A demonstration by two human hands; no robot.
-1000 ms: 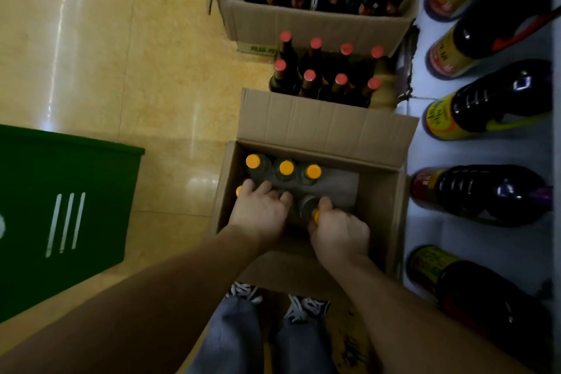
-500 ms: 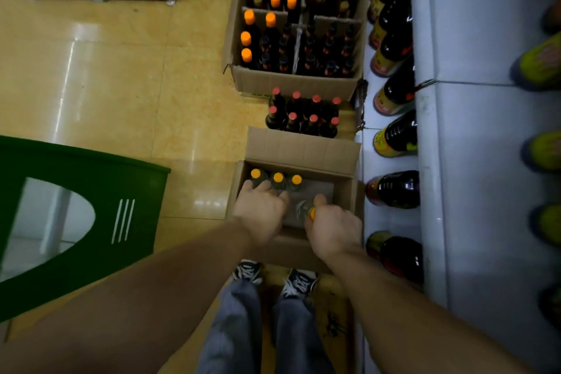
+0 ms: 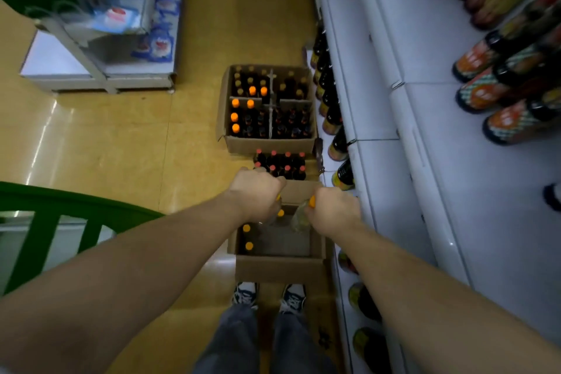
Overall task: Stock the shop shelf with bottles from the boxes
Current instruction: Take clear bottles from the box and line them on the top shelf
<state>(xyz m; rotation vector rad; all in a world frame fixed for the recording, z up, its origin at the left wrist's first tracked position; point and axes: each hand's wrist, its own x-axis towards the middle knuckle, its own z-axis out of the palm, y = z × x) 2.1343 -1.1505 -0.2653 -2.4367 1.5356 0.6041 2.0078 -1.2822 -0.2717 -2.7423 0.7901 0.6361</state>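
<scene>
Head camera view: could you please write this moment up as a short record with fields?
left hand: grips an orange-capped bottle by its neck, over the near box
right hand: grips a clear bottle with an orange cap by its neck
near box: open, on the floor at the person's feet; at least two orange caps show inside
far box: open, holds dark bottles, some orange-capped
red-capped bottles: stand between the two boxes
shelf: white, on the right
</scene>
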